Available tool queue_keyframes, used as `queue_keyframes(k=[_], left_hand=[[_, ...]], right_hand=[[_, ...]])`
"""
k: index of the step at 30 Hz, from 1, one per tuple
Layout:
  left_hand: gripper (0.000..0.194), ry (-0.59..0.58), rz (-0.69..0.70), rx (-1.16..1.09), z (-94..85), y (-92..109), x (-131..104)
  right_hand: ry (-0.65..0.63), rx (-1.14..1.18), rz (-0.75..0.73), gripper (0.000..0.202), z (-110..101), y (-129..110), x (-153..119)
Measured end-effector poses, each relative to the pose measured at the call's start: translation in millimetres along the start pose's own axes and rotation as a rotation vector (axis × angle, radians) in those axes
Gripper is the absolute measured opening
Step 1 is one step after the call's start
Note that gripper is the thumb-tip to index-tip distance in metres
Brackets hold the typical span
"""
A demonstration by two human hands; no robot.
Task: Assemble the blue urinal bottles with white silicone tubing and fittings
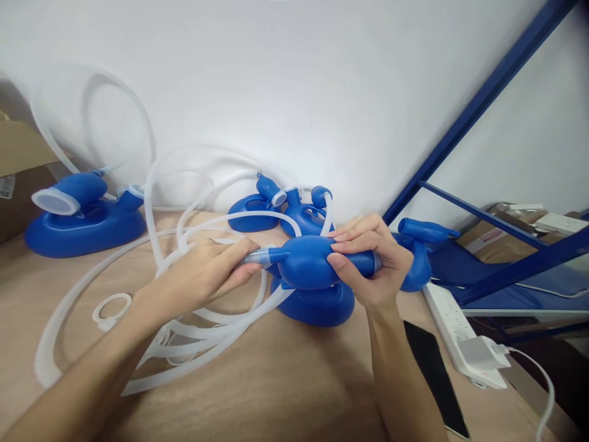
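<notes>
My right hand [375,258] is wrapped round the right end of a blue bulb-shaped plastic piece [306,261], held level above the table. At its left end, a narrow blue nozzle meets the end of a translucent hose [258,256]. My left hand [216,267] pinches that hose end between thumb and fingers; the hose touches the nozzle, but how far it sits on it I cannot tell. Just below stands a blue plastic urinal bottle [317,307] with a loop handle, partly hidden by the held piece. Several white hoses [221,334] lie curled beneath my left forearm.
More blue bottles stand along the wall, one at left [83,233] and others behind my hands [253,215]. A white ring strap [111,310] lies at left. On the right are a black phone [435,374], a power strip [460,331] and a blue metal shelf [478,110].
</notes>
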State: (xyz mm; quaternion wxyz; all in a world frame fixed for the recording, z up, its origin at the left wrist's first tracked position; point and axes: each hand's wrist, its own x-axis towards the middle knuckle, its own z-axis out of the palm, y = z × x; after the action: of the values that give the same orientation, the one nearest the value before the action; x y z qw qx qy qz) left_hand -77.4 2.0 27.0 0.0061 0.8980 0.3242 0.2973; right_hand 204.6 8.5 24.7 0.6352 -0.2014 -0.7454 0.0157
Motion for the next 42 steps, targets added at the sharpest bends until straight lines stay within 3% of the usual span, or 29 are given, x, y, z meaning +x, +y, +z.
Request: queue_keyframes(k=[9, 15, 17, 18, 20, 23, 24, 26, 28, 30, 35, 38, 42], left_hand=[[0.036, -0.128, -0.129, -0.222, 1.7, 19.8, 2.1], [0.044, -0.223, -0.172, -0.506, 7.9, 20.8, 10.1], [0.047, -0.202, -0.212, -0.564, 12.3, 16.6, 13.2], [0.046, -0.148, -0.23, -0.546, 14.6, 14.5, 14.8], [0.035, 0.079, -0.251, -0.376, 18.2, 12.3, 17.4], [0.023, 0.501, -0.205, 0.014, 20.2, 16.5, 16.8], [0.02, 0.567, -0.186, 0.085, 20.5, 19.2, 15.4], [0.025, 0.496, -0.205, 0.056, 22.8, 23.5, 12.1], [0.036, 0.305, -0.287, -0.149, 28.6, 24.3, 10.2], [0.046, 0.193, -0.359, -0.386, 37.0, 21.4, 10.8], [0.046, 0.237, -0.304, -0.706, 52.5, 14.9, 16.1], [0.045, 0.247, -0.272, -0.72, 52.4, 17.1, 16.5], [0.049, 0.172, -0.319, -0.654, 48.7, 21.5, 16.7]], right_hand=[[0.055, -0.031, -0.388, 0.012, 8.1, 3.0, 4.4], [0.045, -0.067, -0.417, 0.005, 8.8, -0.9, 0.3], [0.026, -0.097, -0.371, 0.007, 8.5, 0.6, 0.3], [0.013, -0.125, -0.335, 0.009, 8.3, 1.9, 0.4], [0.009, -0.173, -0.262, 0.011, 7.3, 5.7, 1.0], [0.126, -0.26, -0.13, 0.01, 5.0, 12.7, 1.9], [0.186, -0.295, -0.094, 0.01, 4.2, 14.6, 2.1], [0.298, -0.348, -0.05, 0.012, 3.0, 16.2, 2.2], [0.359, -0.349, -0.054, 0.012, 3.0, 14.5, 2.1], [0.377, -0.305, -0.084, 0.012, 4.4, 9.9, 1.8], [0.347, -0.199, -0.141, 0.014, 11.5, -1.3, 1.1], [0.329, -0.238, -0.145, 0.013, 14.7, -1.9, 0.3], [0.322, -0.313, -0.143, 0.014, 15.9, 3.7, -1.5]])
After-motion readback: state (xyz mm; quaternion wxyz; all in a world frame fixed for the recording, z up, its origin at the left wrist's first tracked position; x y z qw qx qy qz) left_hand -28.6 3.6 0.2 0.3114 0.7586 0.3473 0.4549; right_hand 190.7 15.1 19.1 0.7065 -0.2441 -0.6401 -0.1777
